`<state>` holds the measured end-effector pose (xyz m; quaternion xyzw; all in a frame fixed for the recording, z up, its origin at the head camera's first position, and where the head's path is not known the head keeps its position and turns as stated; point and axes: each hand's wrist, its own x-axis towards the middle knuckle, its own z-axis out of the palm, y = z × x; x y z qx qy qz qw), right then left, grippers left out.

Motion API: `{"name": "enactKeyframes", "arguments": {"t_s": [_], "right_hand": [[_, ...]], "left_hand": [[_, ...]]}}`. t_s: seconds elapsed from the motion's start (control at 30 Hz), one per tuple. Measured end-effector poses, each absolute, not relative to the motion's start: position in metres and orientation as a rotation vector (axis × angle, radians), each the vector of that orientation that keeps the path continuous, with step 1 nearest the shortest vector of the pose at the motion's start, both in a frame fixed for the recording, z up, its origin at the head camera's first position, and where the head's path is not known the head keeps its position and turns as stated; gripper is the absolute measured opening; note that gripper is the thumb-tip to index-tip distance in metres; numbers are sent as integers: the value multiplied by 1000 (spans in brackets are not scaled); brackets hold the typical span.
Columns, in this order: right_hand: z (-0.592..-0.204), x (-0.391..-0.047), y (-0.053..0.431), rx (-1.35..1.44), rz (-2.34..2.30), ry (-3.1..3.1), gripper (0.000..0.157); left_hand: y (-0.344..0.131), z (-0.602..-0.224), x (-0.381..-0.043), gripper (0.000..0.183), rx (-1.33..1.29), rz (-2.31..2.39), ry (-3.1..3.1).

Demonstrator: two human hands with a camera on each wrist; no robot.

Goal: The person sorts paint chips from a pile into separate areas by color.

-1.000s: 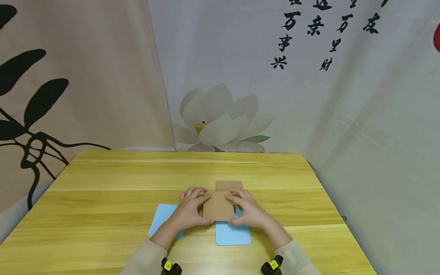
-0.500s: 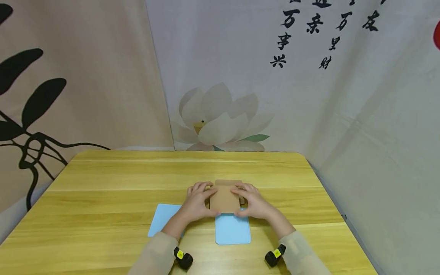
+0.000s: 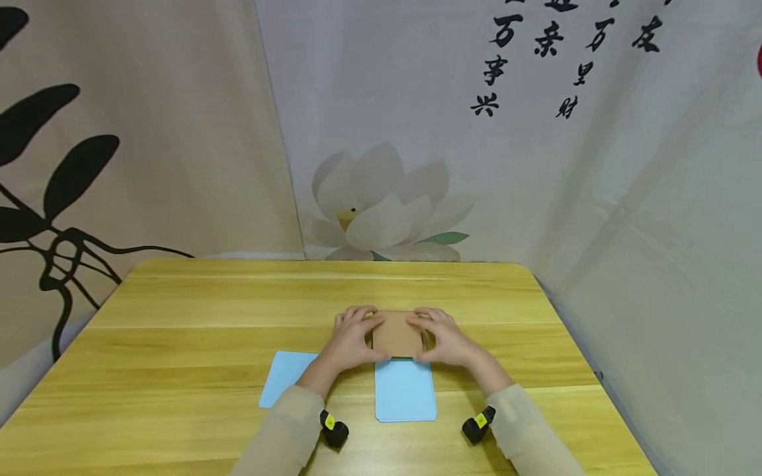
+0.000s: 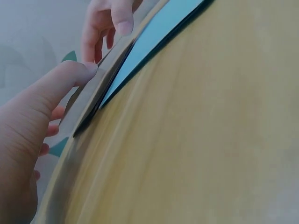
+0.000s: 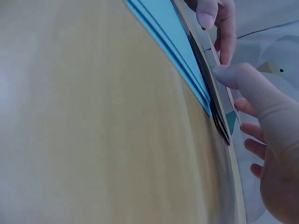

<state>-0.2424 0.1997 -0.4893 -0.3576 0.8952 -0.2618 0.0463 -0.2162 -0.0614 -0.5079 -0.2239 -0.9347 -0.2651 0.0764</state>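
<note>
A thin brown square board [image 3: 397, 336] is held by both hands over the table. My left hand [image 3: 352, 340] grips its left side, thumb at the near corner and fingers at the far one. On its right side my right hand [image 3: 445, 338] holds it the same way. Both wrist views show it nearly edge-on, raised above a dark-edged flat piece [image 5: 219, 123] on the tabletop. The second brown square is hidden under it in the head view. Just nearer lies a light blue rounded card [image 3: 405, 391], which shows layered edges in the right wrist view.
Another light blue card [image 3: 284, 378] lies left of the left forearm, partly covered by it. The wooden table [image 3: 196, 311] ends at a cloth backdrop [image 3: 381, 99] behind and at the right. Black wrist cameras [image 3: 335, 431] sit at both cuffs.
Both hands have carried the brown board away from the body and slightly right, from over the blue card to over the other brown square, which is now covered.
</note>
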Motion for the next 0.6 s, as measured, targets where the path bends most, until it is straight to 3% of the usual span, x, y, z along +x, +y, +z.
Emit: {"name": "enactKeyframes", "arguments": {"t_s": [0.6], "right_hand": [[-497, -258, 207, -1021, -747, 2737, 74]], "left_hand": [[-54, -515, -230, 79, -648, -817, -2861]]}}
